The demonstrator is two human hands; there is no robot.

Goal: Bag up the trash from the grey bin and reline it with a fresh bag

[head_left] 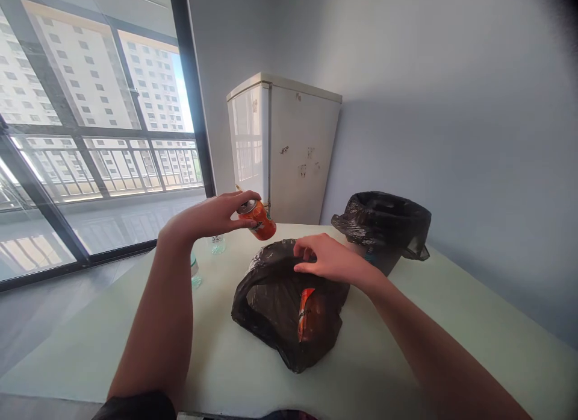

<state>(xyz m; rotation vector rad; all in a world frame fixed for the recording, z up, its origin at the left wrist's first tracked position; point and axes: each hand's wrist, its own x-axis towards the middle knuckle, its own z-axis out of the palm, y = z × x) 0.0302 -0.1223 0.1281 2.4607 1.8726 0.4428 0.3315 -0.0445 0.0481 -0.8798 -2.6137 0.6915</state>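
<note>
My left hand (221, 215) grips an orange soda can (258, 220), tilted, with its silver top toward the palm. The can is up and to the left of a black plastic bag (266, 332), which lies on the table with its mouth spread wide. Inside the bag rests another orange can (306, 314), partly covered by the dark film. Over the bag's far rim hovers my right hand (329, 257), its thumb and curled fingers apart with nothing seen between them.
Two clear bottles, one nearer (195, 272) and one farther (217, 244), stand partly behind my left arm. A bin lined with a black bag (383, 218) is at the back right of the pale table (217, 360). Beyond are a white fridge (302, 137) and glass doors (90, 106).
</note>
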